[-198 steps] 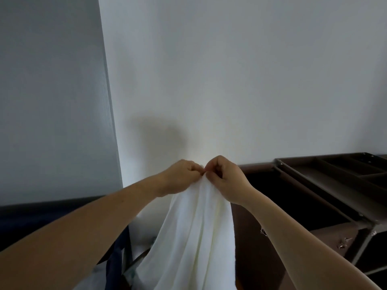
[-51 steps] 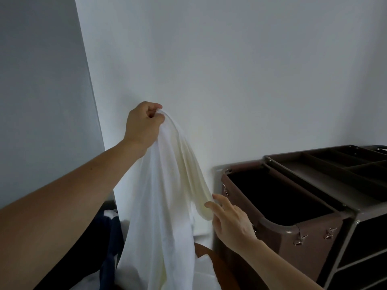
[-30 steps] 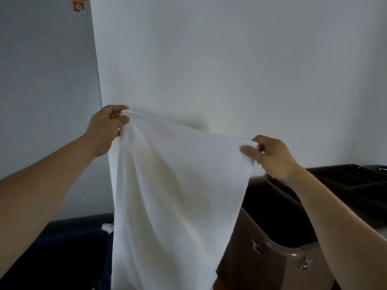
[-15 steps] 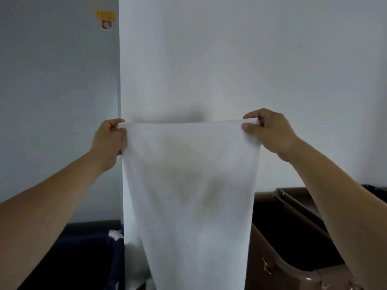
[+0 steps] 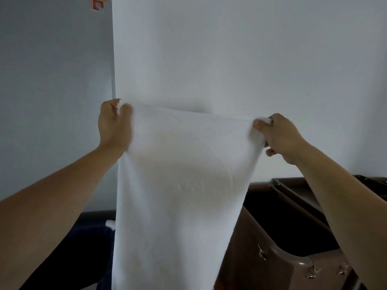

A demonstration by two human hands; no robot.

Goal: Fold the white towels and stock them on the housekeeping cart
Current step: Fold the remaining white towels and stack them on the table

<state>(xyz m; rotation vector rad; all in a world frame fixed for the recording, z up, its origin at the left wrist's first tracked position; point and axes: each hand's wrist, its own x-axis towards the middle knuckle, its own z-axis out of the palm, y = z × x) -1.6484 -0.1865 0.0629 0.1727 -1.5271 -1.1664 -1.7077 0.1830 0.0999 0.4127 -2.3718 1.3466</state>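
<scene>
A white towel (image 5: 178, 195) hangs spread out in front of me, its lower end running out of the bottom of the view. My left hand (image 5: 113, 126) pinches its upper left corner and my right hand (image 5: 280, 137) grips the bunched upper right corner. The top edge between them is nearly taut and slopes slightly down to the right. The brown housekeeping cart (image 5: 293, 262) stands at the lower right, partly behind the towel and my right forearm.
A white wall fills the background, with a grey wall on the left carrying a small sticker (image 5: 97, 5). A dark blue bag (image 5: 83, 248) with a bit of white cloth (image 5: 110, 223) on it sits at the lower left. The cart's open dark bin (image 5: 278, 222) lies under my right forearm.
Earlier both hands held the towel bunched together, then the left held it alone; the right took the other corner and the hands spread apart. Since half a second ago the right hand has dropped slightly.
</scene>
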